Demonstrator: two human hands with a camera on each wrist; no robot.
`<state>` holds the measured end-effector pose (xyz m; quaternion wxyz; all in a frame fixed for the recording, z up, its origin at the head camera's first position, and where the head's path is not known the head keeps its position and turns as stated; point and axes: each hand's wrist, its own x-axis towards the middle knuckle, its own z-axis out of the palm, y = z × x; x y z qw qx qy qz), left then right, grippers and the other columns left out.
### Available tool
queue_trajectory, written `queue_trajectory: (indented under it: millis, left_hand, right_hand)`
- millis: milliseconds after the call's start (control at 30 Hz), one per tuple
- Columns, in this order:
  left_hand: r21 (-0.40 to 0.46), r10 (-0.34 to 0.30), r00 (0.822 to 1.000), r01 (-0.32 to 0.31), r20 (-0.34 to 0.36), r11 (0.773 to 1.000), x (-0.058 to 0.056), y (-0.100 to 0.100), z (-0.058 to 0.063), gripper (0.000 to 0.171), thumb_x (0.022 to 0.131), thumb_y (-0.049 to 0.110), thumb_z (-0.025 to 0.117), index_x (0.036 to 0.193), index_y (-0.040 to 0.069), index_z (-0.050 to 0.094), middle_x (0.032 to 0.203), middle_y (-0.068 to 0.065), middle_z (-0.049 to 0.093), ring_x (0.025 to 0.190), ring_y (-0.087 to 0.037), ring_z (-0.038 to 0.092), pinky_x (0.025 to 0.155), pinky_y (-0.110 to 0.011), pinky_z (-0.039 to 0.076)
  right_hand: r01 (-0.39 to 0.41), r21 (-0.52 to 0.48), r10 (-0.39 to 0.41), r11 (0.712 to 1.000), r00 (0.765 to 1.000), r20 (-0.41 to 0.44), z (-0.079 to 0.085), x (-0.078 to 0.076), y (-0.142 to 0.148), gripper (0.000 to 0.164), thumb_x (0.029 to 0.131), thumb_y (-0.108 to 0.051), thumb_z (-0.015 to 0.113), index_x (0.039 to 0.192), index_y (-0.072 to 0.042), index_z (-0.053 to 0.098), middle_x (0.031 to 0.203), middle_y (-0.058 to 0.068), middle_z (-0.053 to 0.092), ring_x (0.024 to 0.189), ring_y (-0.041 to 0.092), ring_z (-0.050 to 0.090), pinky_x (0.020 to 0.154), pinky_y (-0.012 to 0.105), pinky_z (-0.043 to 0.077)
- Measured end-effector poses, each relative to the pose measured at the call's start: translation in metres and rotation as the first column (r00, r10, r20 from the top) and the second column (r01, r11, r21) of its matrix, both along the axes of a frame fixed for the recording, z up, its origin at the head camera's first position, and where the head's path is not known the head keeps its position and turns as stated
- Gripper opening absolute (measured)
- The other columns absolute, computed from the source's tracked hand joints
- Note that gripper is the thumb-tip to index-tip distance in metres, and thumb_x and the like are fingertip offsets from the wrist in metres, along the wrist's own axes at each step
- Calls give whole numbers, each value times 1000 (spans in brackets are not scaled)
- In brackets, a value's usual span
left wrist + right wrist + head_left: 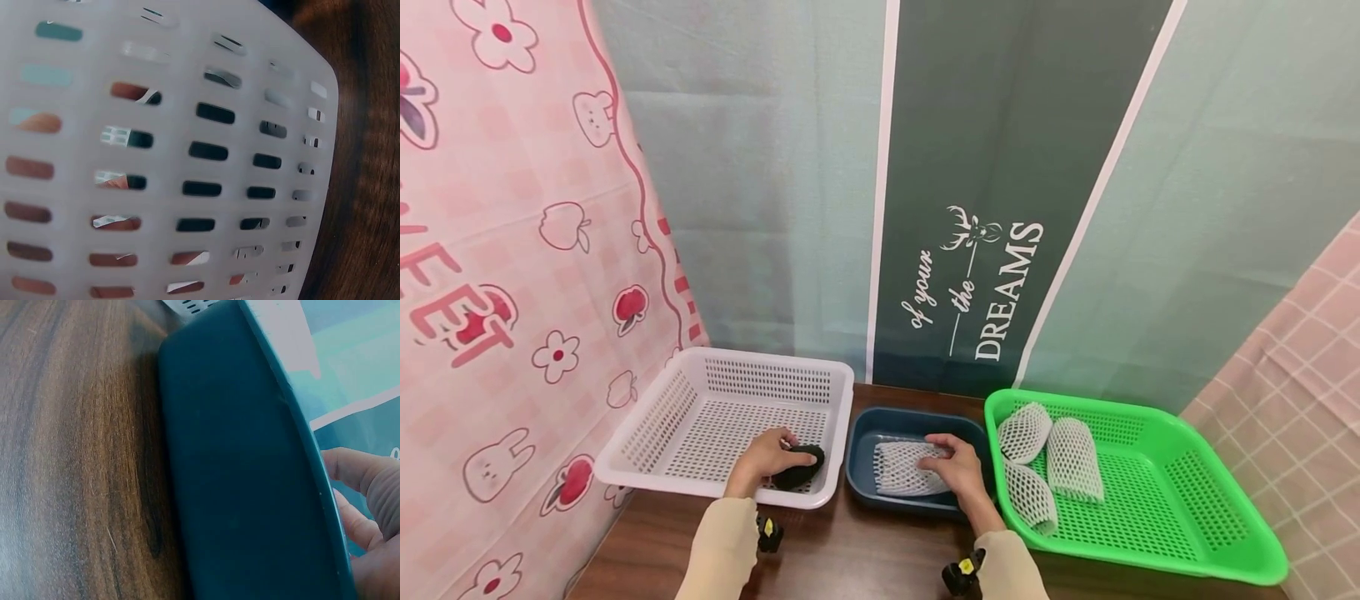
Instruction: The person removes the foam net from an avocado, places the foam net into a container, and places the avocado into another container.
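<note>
In the head view my left hand grips a dark, oval, avocado-like fruit at the near right corner of the white basket. Through the basket's slots in the left wrist view, dark patches of the fruit show. My right hand reaches into the blue tray, thumb and fingers apart at the right end of a white foam net sleeve. The tray wall hides the sleeve in the right wrist view, where bent fingers show beyond the rim.
The green basket on the right holds several white foam nets along its left side. All three containers stand on a brown wooden table. Printed curtains hang behind and at the sides.
</note>
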<state>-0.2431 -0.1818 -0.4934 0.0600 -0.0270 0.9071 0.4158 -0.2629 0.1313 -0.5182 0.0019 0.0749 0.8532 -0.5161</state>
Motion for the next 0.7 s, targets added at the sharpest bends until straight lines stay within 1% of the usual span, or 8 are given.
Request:
queue_trajectory:
  millis: [100, 167, 300, 367, 567, 700]
  left_hand:
    - [0, 0, 1000, 0, -19, 1000, -1, 0, -1, 42, 63, 27, 78, 90, 0, 58, 77, -7, 55, 64, -19, 50, 51, -31, 42]
    - [0, -2, 1000, 2, -27, 1000, -2, 0, -1, 41, 64, 26, 78, 89, 1, 59, 78, -6, 56, 65, -18, 52, 53, -31, 43]
    - [-3, -18, 998, 18, -53, 1000, -2, 1, -2, 40, 64, 24, 78, 90, 0, 60, 81, -8, 59, 69, -19, 54, 58, -33, 45]
    - [-2, -16, 998, 16, -53, 1000, -2, 2, -2, 40, 65, 24, 78, 92, 0, 60, 83, -9, 60, 72, -20, 55, 61, -34, 45]
    - [-13, -19, 998, 19, -54, 1000, -3, 2, -2, 41, 67, 26, 76, 95, 0, 61, 86, -9, 60, 74, -20, 55, 62, -34, 46]
    - [-22, -22, 998, 21, -64, 1000, -3, 1, 0, 40, 68, 26, 75, 95, 0, 62, 85, -9, 60, 74, -21, 55, 62, -35, 46]
  right_hand:
    - [-34, -2, 34, 999, 999, 2, 0, 1, -1, 39, 65, -12, 78, 101, -10, 64, 97, 7, 59, 83, 22, 50, 67, 32, 47]
    - [-74, -3, 74, 997, 997, 12, 0, 2, -1, 38, 65, -10, 78, 100, -9, 64, 96, 7, 59, 83, 22, 51, 69, 34, 47]
    - [-169, -17, 170, 985, 984, 45, -2, 3, 1, 39, 64, -7, 78, 100, -7, 63, 95, 7, 59, 81, 21, 53, 70, 35, 47]
    - [-198, -26, 199, 980, 979, 52, -4, 3, 1, 40, 64, -6, 79, 100, -5, 63, 95, 8, 59, 81, 21, 53, 71, 35, 47]
    - [-219, -76, 220, 973, 975, 10, -4, 1, 3, 40, 65, -10, 78, 101, -4, 62, 94, 7, 60, 81, 20, 53, 71, 33, 48]
    - [-203, -101, 203, 974, 979, -11, 0, 0, 4, 40, 66, -12, 78, 101, -3, 62, 94, 7, 61, 82, 19, 54, 71, 32, 48]
